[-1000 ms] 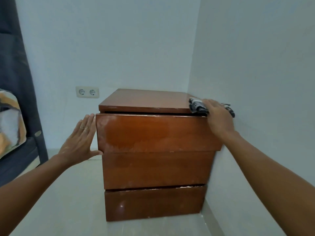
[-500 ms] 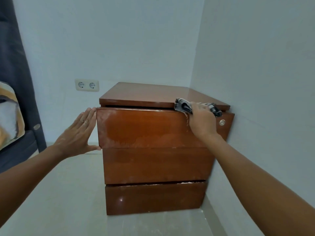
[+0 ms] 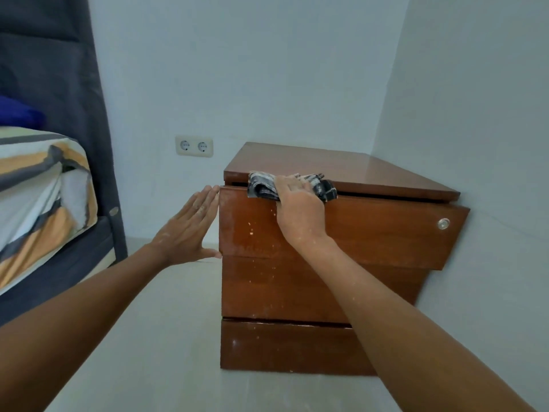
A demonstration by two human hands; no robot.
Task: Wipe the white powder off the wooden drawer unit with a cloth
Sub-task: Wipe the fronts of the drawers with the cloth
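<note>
Right hand [image 3: 298, 209] grip over cloth [image 3: 263, 187] on top drawer's [image 3: 371, 230] upper edge

Drawer unit [image 3: 371, 233]: reddish-brown wood with a glossy, smooth lacquer; the top panel at centre right of the frame reflects the wall. White powder [image 3: 237, 248]: matt, chalky film and specks on the left part of the top drawer front. Cloth [image 3: 263, 187]: soft woven fabric, checked dark and light, crumpled, matt. Lock [image 3: 443, 223]: small round disc of shiny metal at right of the top drawer. Socket [image 3: 194, 146]: smooth cream plastic. Walls: matt, faintly textured paint. Floor [image 3: 166, 352]: smooth, pale, low sheen. Bedding [image 3: 38, 185] at left: matt printed textile.
</note>
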